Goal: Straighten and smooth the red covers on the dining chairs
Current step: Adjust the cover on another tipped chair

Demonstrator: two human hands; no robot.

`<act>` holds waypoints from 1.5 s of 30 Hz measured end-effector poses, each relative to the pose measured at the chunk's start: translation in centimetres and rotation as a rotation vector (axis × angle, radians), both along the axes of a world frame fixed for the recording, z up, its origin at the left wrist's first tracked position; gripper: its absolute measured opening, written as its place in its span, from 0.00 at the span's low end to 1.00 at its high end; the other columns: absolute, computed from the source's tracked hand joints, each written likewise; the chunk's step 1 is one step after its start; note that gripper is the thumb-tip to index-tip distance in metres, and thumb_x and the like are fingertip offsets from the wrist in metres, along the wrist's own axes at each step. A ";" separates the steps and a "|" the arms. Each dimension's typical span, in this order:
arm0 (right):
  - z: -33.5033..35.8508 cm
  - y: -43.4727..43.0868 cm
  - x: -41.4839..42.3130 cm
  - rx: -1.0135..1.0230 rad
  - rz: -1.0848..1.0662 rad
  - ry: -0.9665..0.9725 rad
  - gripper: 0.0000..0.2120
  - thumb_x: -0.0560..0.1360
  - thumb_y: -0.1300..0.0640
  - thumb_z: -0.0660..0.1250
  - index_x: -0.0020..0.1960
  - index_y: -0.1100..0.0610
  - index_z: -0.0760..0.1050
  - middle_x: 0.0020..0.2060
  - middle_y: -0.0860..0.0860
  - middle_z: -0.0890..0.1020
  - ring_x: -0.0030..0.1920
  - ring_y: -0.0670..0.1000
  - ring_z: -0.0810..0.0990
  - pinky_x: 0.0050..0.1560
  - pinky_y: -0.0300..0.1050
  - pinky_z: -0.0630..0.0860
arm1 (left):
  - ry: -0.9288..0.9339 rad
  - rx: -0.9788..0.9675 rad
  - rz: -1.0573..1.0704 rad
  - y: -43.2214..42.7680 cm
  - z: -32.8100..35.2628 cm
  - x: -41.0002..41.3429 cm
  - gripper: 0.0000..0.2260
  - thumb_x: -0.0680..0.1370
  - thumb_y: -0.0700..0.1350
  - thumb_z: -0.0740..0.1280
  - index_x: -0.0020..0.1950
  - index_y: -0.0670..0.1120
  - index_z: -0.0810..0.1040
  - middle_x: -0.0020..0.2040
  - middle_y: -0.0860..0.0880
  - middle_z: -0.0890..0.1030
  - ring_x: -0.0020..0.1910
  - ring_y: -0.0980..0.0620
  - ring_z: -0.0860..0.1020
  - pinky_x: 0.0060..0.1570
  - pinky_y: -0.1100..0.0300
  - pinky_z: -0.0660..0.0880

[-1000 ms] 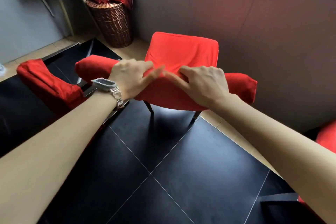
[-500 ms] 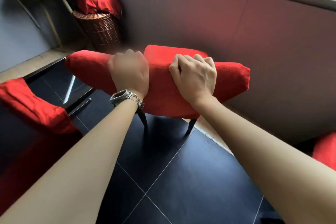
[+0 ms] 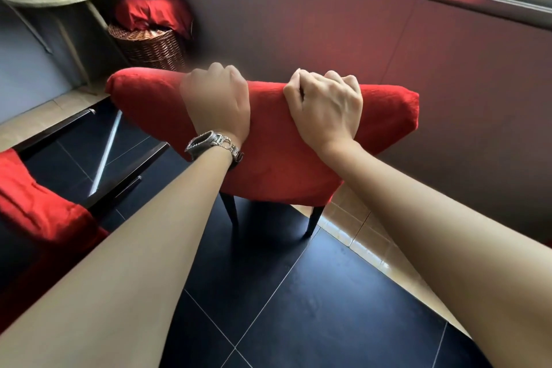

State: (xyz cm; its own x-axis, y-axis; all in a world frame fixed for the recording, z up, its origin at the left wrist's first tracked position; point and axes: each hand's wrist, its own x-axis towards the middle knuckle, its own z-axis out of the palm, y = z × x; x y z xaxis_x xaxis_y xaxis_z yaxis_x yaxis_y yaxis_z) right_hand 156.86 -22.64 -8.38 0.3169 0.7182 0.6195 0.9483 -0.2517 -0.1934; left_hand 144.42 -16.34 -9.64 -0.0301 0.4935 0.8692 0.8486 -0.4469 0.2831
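A dining chair in a red cover [image 3: 274, 158] stands in front of me with its backrest toward me and dark legs below. My left hand [image 3: 218, 101], with a metal watch on the wrist, grips the top edge of the covered backrest left of centre, fingers curled over the far side. My right hand [image 3: 325, 107] grips the same top edge right of centre, knuckles up. The seat is hidden behind the backrest. A second red-covered chair [image 3: 38, 215] shows at the left edge.
A dark glass-topped table [image 3: 89, 152] stands to the left. A wicker basket [image 3: 149, 48] holding red cloth sits in the far corner under a small round table. A wall with a window sill runs behind the chair. The floor has black tiles.
Both hands moved from pinching the cover at the middle of the backrest to gripping its top edge, a little apart. The view has come closer and lower, hiding the seat.
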 end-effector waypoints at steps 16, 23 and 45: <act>0.8 4.2 2.0 -0.097 -0.049 -0.047 0.20 0.79 0.49 0.45 0.37 0.52 0.70 0.39 0.48 0.82 0.43 0.50 0.76 0.50 0.43 0.59 | 0.056 -0.022 -0.021 4.3 0.6 1.6 0.13 0.76 0.41 0.58 0.35 0.39 0.75 0.34 0.41 0.78 0.36 0.40 0.76 0.48 0.53 0.61; 0.6 3.5 2.2 -0.048 -0.027 -0.078 0.22 0.80 0.48 0.44 0.43 0.52 0.75 0.46 0.48 0.83 0.49 0.53 0.77 0.54 0.45 0.60 | 0.126 -0.206 0.041 3.0 0.0 1.3 0.20 0.79 0.48 0.48 0.47 0.43 0.78 0.48 0.44 0.80 0.51 0.43 0.76 0.61 0.54 0.62; -8.5 -4.5 -14.1 -0.235 0.356 0.147 0.33 0.79 0.51 0.59 0.79 0.54 0.47 0.77 0.60 0.45 0.77 0.55 0.45 0.71 0.67 0.40 | -0.385 -0.939 0.067 -17.5 -12.2 -26.9 0.34 0.77 0.36 0.64 0.78 0.41 0.48 0.76 0.42 0.57 0.75 0.45 0.55 0.72 0.57 0.49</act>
